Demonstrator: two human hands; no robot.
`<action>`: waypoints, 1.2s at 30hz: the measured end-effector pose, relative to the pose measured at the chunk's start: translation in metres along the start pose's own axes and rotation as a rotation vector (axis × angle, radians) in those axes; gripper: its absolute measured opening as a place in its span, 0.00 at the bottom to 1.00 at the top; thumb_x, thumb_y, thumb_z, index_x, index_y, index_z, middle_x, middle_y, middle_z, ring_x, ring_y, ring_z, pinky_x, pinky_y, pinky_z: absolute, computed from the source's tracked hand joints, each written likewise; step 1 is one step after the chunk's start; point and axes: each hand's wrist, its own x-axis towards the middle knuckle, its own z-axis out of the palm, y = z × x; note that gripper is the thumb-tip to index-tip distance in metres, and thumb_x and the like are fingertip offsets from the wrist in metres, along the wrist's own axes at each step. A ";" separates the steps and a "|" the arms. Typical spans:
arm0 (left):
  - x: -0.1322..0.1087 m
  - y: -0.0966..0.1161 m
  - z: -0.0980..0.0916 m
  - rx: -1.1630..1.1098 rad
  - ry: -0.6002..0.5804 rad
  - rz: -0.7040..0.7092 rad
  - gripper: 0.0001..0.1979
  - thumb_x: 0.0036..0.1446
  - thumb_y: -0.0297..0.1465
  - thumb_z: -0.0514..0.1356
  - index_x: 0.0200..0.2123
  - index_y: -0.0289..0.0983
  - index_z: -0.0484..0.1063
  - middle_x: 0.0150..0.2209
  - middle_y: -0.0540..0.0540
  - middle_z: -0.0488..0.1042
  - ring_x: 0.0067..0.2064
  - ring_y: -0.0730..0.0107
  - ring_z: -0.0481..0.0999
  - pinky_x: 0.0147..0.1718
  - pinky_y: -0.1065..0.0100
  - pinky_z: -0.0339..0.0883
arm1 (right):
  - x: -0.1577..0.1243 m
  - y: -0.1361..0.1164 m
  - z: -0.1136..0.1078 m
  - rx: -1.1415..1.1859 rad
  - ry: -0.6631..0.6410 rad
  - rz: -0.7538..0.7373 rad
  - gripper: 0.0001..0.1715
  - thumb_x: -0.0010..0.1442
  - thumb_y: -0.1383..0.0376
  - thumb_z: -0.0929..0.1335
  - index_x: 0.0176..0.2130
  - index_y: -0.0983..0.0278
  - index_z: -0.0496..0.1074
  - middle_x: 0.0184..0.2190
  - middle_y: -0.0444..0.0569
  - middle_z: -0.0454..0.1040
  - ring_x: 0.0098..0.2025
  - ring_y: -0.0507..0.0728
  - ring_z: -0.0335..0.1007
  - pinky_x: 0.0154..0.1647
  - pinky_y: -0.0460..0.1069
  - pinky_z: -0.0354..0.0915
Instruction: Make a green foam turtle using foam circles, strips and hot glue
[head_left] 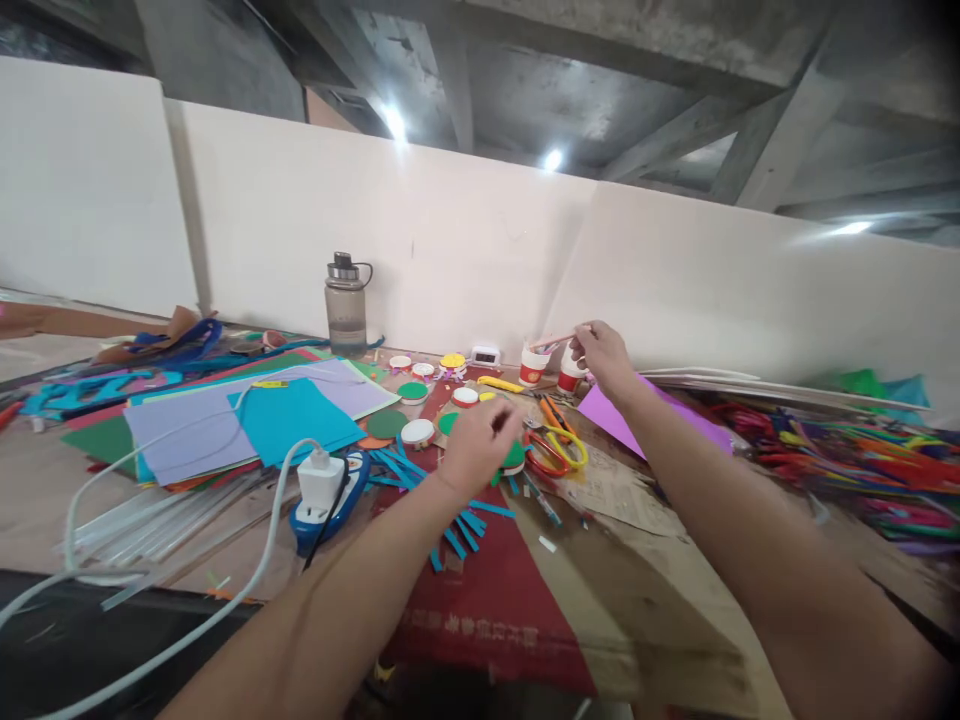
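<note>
My right hand [600, 355] is closed in a pinch on a thin pinkish stick [555, 341], which slants over the left of two red-and-white paper cups [533, 366]. The other cup [568, 376] stands partly behind that hand. My left hand [484, 445] is curled above the table's middle, fingertips close to a green disc [514, 458]; whether it holds anything is hidden. Red-handled scissors [546, 458] and yellow-handled scissors [574, 450] lie to its right. Blue paper strips [469, 530] spread below it, and a white disc [418, 432] lies to its left.
Coloured paper sheets [187, 430], a water bottle [346, 310] and a blue power strip [330, 505] with a white cable are on the left. Purple paper [682, 420] and a heap of colourful strips [877, 460] lie right. A white board [465, 240] stands behind.
</note>
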 end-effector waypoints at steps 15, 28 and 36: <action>0.016 0.004 0.003 -1.237 0.005 -0.658 0.13 0.45 0.29 0.73 0.33 0.32 0.74 0.31 0.49 0.77 0.26 0.81 0.70 0.26 0.75 0.64 | -0.115 0.003 0.026 0.614 -0.060 -0.002 0.18 0.49 0.51 0.70 0.31 0.60 0.64 0.24 0.37 0.65 0.22 0.47 0.58 0.23 0.44 0.57; 0.010 0.002 0.015 -1.234 -0.058 -0.666 0.10 0.46 0.21 0.69 0.35 0.32 0.78 0.30 0.47 0.78 0.27 0.81 0.72 0.30 0.76 0.67 | -0.137 0.001 0.034 0.759 -0.105 0.045 0.16 0.50 0.54 0.72 0.32 0.60 0.65 0.21 0.37 0.64 0.22 0.48 0.59 0.23 0.44 0.59; 0.023 -0.019 -0.005 -0.776 0.136 -0.642 0.09 0.41 0.26 0.70 0.28 0.33 0.76 0.24 0.51 0.72 0.23 0.82 0.66 0.24 0.77 0.59 | -0.096 0.011 -0.027 0.940 0.219 0.014 0.21 0.54 0.55 0.74 0.29 0.61 0.60 0.23 0.35 0.61 0.21 0.44 0.57 0.20 0.42 0.58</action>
